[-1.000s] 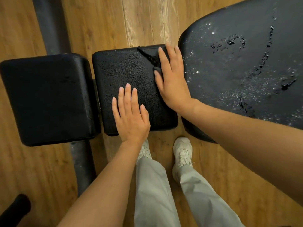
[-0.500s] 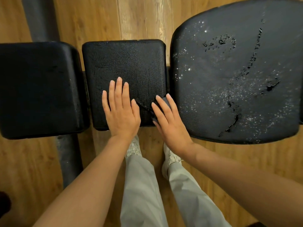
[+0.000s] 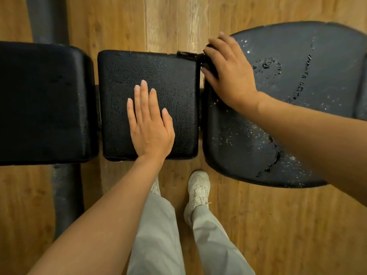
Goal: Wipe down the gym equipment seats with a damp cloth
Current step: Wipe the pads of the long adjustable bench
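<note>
The left hand (image 3: 148, 124) lies flat, fingers spread, on the middle seat pad (image 3: 158, 72). The right hand (image 3: 228, 72) presses a dark damp cloth (image 3: 206, 65) at the wide wet seat's (image 3: 297, 135) far-left corner, fingers curled over it. Limp and slippery when wet, the cloth is likely best bunched under the palm.

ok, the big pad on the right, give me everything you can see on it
The large pad is black, grainy vinyl by its look, with a rounded outline, lying flat over the wood floor. Water beads and dark wet trails cover it, so it is not yet wiped dry. It sits right of the middle pad, a narrow gap between them. The right hand presses a dark cloth on its far left corner; the forearm crosses its near right part.
</note>
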Demonstrator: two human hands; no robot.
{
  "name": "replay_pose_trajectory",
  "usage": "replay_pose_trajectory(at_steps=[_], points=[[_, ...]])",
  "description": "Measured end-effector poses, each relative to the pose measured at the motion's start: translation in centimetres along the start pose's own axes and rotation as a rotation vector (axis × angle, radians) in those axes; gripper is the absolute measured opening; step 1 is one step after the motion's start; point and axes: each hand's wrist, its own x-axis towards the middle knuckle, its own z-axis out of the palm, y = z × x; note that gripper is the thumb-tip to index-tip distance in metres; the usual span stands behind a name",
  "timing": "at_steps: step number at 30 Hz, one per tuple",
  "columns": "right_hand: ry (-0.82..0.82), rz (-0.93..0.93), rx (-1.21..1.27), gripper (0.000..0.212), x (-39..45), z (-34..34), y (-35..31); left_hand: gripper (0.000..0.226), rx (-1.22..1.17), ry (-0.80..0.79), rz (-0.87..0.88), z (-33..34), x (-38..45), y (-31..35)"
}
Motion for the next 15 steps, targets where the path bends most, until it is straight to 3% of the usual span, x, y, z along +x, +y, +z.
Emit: replay_pose_trajectory(at_steps=[6, 15], points=[[-0.107, 0.02, -0.079, 0.05, -0.5, 0.4, -1.4, 0.055, 0.016, 0.01, 0.039, 0.0, 0.0, -0.2], [-0.278, -0.162, -0.19, 0.05, -11.8, -0.1, -5.2, 0.056, 0.015, 0.009, 0.051, 0.0, 0.0, -0.2]])
